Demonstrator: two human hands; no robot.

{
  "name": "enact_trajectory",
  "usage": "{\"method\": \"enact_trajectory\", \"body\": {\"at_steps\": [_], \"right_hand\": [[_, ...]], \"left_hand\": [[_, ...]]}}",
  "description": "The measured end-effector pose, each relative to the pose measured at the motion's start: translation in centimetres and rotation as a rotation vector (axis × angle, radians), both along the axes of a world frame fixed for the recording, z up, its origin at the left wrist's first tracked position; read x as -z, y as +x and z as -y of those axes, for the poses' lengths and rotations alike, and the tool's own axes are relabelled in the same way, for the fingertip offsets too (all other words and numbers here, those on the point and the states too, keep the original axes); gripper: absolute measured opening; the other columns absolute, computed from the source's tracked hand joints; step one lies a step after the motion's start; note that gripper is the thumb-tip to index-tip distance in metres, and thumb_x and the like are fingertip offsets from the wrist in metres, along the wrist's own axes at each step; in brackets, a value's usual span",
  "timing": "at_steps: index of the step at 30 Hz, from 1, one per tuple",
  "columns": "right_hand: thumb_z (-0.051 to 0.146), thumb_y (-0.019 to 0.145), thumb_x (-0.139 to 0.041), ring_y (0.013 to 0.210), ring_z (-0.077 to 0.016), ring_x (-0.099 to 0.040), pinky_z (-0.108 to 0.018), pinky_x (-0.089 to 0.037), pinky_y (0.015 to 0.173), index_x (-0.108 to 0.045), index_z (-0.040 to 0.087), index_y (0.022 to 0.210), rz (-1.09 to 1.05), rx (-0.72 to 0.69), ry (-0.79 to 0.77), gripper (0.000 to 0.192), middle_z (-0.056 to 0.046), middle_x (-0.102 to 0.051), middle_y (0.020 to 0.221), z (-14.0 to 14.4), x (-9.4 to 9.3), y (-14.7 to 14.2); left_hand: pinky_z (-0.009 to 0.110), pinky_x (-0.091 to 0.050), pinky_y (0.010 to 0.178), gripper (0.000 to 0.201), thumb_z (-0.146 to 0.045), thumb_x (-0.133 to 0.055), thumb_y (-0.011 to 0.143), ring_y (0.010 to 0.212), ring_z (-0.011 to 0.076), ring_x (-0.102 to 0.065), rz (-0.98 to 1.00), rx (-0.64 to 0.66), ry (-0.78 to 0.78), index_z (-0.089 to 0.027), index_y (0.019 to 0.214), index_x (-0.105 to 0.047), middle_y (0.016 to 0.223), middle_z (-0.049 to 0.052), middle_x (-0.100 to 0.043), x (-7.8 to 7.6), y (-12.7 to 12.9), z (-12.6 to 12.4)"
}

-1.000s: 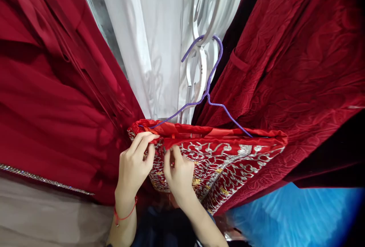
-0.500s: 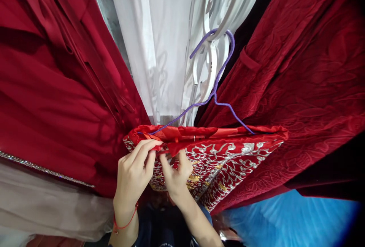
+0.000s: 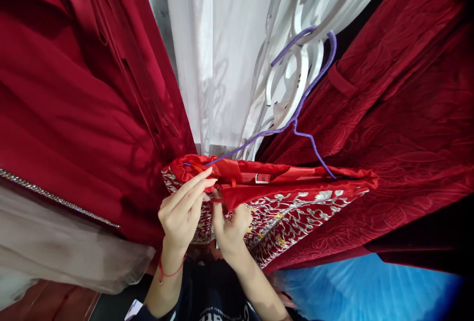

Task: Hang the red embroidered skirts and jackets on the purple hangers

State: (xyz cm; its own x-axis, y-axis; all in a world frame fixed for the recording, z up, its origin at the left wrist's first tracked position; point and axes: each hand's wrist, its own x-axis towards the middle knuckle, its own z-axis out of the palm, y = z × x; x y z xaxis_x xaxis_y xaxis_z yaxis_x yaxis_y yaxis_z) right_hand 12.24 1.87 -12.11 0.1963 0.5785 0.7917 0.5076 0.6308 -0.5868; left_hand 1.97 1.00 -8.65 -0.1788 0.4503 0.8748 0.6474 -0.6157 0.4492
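I see the embroidered garment point(image 3: 296, 207) hanging on the hanger point(image 3: 296, 123), long edge running rightward; my left hand point(image 3: 181, 212) and right hand point(image 3: 229, 224) both pinch its near-left hem.

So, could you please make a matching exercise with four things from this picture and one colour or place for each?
Things:
1. wire hanger
2. embroidered garment
3. sheer curtain
4. string bracelet

Descriptions:
a. white, hanging behind the clothes
b. red, around the left wrist
c. purple, hooked on the white metal scrollwork
d. red with silver pattern, its top edge pinched by the left hand and right hand

Pairs: 1-c, 2-d, 3-a, 4-b
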Motion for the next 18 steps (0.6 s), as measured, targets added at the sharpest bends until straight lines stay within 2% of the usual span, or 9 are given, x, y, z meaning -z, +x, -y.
{"method": "enact_trajectory", "body": {"at_steps": [6, 9, 13, 15, 18], "right_hand": [[0.015, 0.092, -0.054, 0.057, -0.0218, -0.065, -0.032, -0.051, 0.055, -0.073, 0.019, 0.088, 0.28, 0.104, 0.007, 0.019, -0.006, -0.066, 0.062, 0.1, 2.3, 0.1], [0.013, 0.091, -0.053, 0.056, -0.0237, -0.064, -0.035, -0.051, 0.054, -0.076, 0.019, 0.096, 0.424, 0.186, 0.023, 0.024, -0.008, -0.066, 0.063, 0.3, 3.5, 0.1], [0.009, 0.089, -0.052, 0.057, -0.0244, -0.066, -0.038, -0.056, 0.054, -0.076, 0.018, 0.106, 0.533, 0.268, 0.072, 0.031, -0.008, -0.067, 0.065, 0.3, 4.3, 0.1], [0.007, 0.087, -0.053, 0.065, -0.0271, -0.07, -0.041, -0.06, 0.059, -0.077, 0.017, 0.107, 0.579, 0.246, 0.072, 0.032, -0.011, -0.071, 0.071, 0.5, 4.7, 0.1], [0.0, 0.082, -0.053, 0.081, -0.0319, -0.074, -0.046, -0.064, 0.07, -0.075, 0.015, 0.114, 0.697, 0.098, -0.022, 0.041, -0.015, -0.075, 0.085, 1.2, 5.8, 0.1]], "left_hand": [[0.024, -0.065, 0.072, 0.031, -0.003, -0.057, 0.091, 0.088, 0.0165, -0.077, 0.029, -0.055, 0.014, -0.022, 0.106, -0.075, 0.108, 0.003, -0.078, -0.1, 0.3, -0.6], [0.025, -0.066, 0.072, 0.026, -0.007, -0.059, 0.091, 0.086, 0.0166, -0.077, 0.045, -0.063, 0.013, -0.022, 0.104, -0.076, 0.104, 0.002, -0.079, -0.1, 0.4, -0.9], [0.024, -0.065, 0.071, 0.024, -0.007, -0.058, 0.091, 0.081, 0.0152, -0.076, 0.063, -0.076, 0.029, -0.021, 0.097, -0.077, 0.098, 0.002, -0.079, -0.2, 0.6, -1.0], [0.024, -0.065, 0.07, 0.023, -0.006, -0.058, 0.091, 0.079, 0.0147, -0.076, 0.09, -0.096, 0.025, -0.02, 0.095, -0.076, 0.095, 0.002, -0.079, -0.4, 0.8, -1.0], [0.023, -0.065, 0.067, 0.023, -0.006, -0.059, 0.09, 0.076, 0.0139, -0.075, 0.15, -0.108, 0.016, -0.02, 0.095, -0.076, 0.094, 0.001, -0.078, -0.7, 1.0, -1.0]]}}
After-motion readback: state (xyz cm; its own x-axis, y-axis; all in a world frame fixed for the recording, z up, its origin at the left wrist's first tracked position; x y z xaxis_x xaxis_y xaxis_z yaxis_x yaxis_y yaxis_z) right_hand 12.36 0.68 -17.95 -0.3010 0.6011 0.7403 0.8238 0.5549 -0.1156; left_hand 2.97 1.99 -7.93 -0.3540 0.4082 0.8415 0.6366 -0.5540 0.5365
